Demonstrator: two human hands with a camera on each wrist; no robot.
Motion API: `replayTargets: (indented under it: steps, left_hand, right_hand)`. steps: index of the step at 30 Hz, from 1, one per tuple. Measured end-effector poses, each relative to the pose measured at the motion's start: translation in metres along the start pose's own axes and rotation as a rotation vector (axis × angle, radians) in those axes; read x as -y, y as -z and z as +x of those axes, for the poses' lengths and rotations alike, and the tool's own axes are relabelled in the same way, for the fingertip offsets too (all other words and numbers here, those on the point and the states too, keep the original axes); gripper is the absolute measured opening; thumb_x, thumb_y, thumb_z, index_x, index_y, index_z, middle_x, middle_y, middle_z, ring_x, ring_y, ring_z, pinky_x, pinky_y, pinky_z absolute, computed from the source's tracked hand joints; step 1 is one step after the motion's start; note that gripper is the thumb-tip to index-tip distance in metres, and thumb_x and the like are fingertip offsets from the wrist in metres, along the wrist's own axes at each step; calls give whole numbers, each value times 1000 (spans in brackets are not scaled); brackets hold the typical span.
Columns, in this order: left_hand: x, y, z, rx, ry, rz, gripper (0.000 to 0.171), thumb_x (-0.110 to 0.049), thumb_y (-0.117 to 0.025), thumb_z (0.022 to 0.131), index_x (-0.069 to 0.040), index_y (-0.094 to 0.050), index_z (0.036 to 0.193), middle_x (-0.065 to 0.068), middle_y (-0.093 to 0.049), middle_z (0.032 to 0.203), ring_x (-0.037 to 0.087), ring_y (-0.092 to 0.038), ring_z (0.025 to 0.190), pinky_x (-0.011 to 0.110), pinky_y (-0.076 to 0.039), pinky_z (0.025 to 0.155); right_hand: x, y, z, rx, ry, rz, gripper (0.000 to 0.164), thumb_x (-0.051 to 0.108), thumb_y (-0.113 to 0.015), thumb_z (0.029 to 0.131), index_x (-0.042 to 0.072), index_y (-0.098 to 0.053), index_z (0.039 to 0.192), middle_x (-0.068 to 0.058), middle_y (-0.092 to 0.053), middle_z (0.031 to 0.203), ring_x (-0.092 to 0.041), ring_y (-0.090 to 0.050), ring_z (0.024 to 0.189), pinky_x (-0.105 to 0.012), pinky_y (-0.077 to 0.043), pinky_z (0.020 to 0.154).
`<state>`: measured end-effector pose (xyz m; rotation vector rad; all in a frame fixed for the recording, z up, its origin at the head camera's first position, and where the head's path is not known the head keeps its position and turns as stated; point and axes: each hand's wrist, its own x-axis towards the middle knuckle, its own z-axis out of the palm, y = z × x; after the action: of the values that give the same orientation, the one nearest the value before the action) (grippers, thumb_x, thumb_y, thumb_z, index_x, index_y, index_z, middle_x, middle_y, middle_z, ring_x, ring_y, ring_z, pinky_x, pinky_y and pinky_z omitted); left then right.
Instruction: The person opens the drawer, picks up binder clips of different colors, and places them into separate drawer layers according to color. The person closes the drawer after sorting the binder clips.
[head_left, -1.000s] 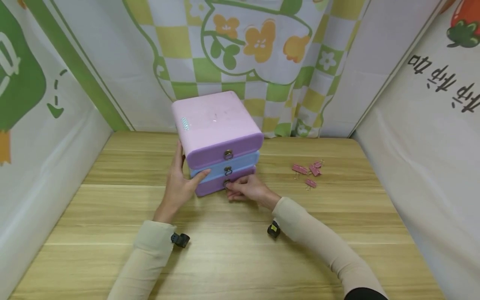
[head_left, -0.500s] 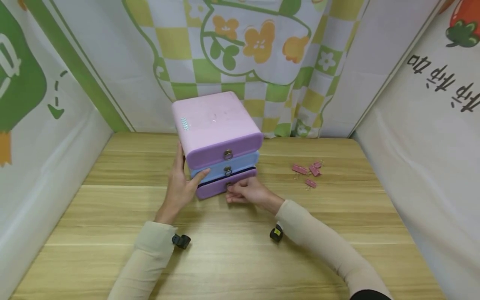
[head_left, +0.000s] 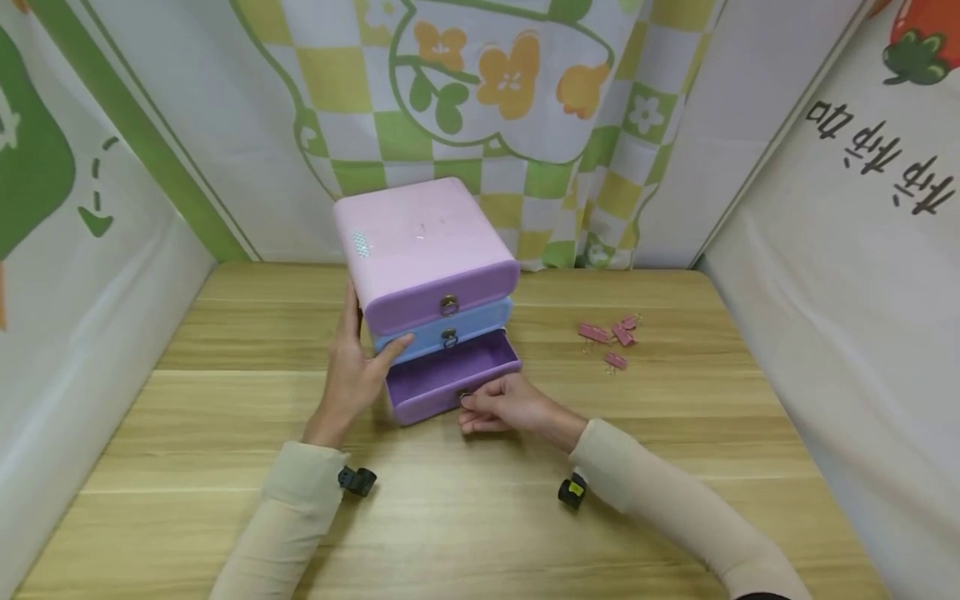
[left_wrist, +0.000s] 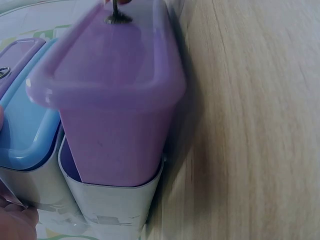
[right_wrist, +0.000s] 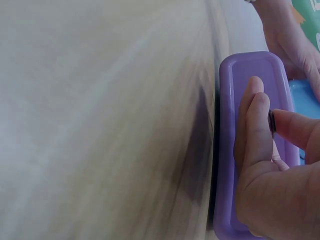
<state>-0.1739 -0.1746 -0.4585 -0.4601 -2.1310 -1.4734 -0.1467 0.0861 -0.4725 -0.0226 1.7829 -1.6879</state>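
Note:
A small three-drawer organizer (head_left: 420, 250) with a pink top stands on the table. Its top and bottom drawers are purple; the middle drawer (head_left: 427, 332) is blue. The bottom drawer (head_left: 431, 408) is pulled partway out, and its visible inside looks bare. My left hand (head_left: 347, 379) holds the organizer's left side, thumb on the blue drawer's front and fingers along the side wall. Thumb and finger of my right hand (head_left: 521, 408) pinch the bottom drawer's ring pull (right_wrist: 271, 121). In the left wrist view the drawer's purple side (left_wrist: 117, 145) juts from its sleeve.
Several pink binder clips (head_left: 592, 332) lie on the wooden table (head_left: 465, 517), right of the organizer. A checked curtain (head_left: 540, 179) hangs behind it. White printed panels (head_left: 825, 275) border the table at both sides.
The bottom drawer has slid out toward me, from closed to partly open, with my right hand drawing the ring pull. My left hand keeps its hold on the organizer.

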Motion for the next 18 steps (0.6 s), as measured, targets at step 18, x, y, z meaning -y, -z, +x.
replayTargets:
  steps: [18]
  left_hand:
    - [-27,0,0,6,76,-25,111,0,-81,87,-8,-9,170,12,-15,178,32,-20,164,53,-20,137]
  right_hand:
    - [-25,-1,-44,105,-36,-44,29,13,-65,103,-12,-73,116,-18,-81,101,-17,-81,90,-29,-67,89]
